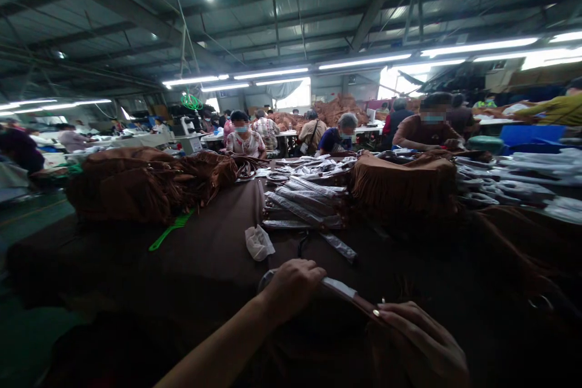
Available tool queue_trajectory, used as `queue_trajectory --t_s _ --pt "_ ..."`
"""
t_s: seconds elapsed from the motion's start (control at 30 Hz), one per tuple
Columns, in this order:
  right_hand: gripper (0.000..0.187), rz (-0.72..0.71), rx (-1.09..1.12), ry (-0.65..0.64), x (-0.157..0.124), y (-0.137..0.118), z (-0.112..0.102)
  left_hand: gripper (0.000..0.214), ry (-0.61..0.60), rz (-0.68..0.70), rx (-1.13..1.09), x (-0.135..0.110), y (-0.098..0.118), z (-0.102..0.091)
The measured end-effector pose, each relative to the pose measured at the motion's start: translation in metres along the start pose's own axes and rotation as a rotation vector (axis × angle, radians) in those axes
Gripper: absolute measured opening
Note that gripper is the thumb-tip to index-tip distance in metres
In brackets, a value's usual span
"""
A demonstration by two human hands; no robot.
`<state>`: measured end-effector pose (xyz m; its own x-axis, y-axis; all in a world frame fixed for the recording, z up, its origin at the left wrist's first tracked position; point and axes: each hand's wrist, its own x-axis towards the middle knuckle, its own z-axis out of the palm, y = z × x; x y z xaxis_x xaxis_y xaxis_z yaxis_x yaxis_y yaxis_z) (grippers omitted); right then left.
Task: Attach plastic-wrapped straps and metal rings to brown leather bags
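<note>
Stretched between both hands is a brown strap [364,305], its left part covered in a whitish wrap [340,287]. My left hand [294,288] is closed over the wrapped part, knuckles up. At the strap's right end, beside small shiny metal studs [376,313], my right hand [421,339] grips it, with its fingertips partly hidden. A single wrapped strap [340,247] lies just beyond the hands on the dark brown cloth [218,242]. Left of it sits a crumpled white piece of wrapping [259,243].
A heap of wrapped straps [302,203] lies ahead, between brown fringed piles [131,185] on the left and a fringed brown stack [402,185] on the right. A green comb [171,229] rests on the left. Several co-workers sit across, including a person in a brown top [421,130].
</note>
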<state>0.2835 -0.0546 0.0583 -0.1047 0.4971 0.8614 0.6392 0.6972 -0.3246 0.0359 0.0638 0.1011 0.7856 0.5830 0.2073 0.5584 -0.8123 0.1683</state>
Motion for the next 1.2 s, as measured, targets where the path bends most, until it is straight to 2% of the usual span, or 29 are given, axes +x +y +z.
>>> queue_trajectory --t_s 0.1,0.2,0.23,0.27,0.33,0.43,0.5,0.6,0.7,0.77,0.83,0.97,1.07,1.2 --pt "0.021 -0.014 -0.042 -0.012 0.0 0.004 -0.003 0.021 -0.055 -0.01 -0.035 0.002 -0.006 -0.014" --pt "0.02 -0.022 -0.025 -0.022 0.003 0.005 -0.001 0.08 -0.051 0.059 -0.14 0.013 0.005 -0.035" --pt "0.02 -0.022 -0.016 -0.03 0.003 0.004 -0.001 0.093 -0.049 0.1 -0.189 0.018 0.013 -0.041" --pt "0.021 -0.017 -0.008 -0.041 0.003 0.004 0.0 0.094 -0.059 0.154 -0.238 0.024 0.021 -0.046" --pt "0.021 -0.003 -0.005 -0.06 0.0 0.004 0.001 0.075 -0.14 0.285 -0.315 0.037 0.036 -0.05" --pt "0.018 0.117 0.009 -0.035 -0.005 0.006 0.003 0.047 -0.279 0.364 -0.41 0.052 0.047 -0.044" --pt "0.016 0.255 0.097 -0.014 -0.006 0.009 0.003 0.04 -0.308 0.331 -0.51 0.059 0.044 -0.035" --pt "0.013 0.509 0.172 0.011 -0.005 0.02 0.0 0.037 -0.273 0.292 -0.602 0.063 0.034 -0.025" --pt "0.035 0.856 0.027 0.07 -0.011 0.037 -0.008 0.037 -0.212 0.246 -0.565 0.064 0.028 -0.021" --pt "0.043 1.006 -0.035 0.046 -0.021 0.046 -0.012 0.037 -0.21 0.17 -0.528 0.063 0.028 -0.017" --pt "0.049 1.041 -0.015 -0.048 -0.033 0.051 -0.011 0.037 -0.222 0.061 -0.487 0.063 0.029 -0.01" --pt "0.057 0.961 0.022 -0.233 -0.046 0.046 0.004 0.043 -0.214 -0.124 -0.437 0.066 0.036 0.009" --pt "0.055 0.971 0.025 -0.233 -0.047 0.041 0.015 0.05 -0.219 -0.191 -0.434 0.072 0.042 0.023" --pt "0.047 0.942 0.059 -0.194 -0.05 0.041 0.021 0.042 -0.212 -0.279 -0.453 0.078 0.047 0.035"
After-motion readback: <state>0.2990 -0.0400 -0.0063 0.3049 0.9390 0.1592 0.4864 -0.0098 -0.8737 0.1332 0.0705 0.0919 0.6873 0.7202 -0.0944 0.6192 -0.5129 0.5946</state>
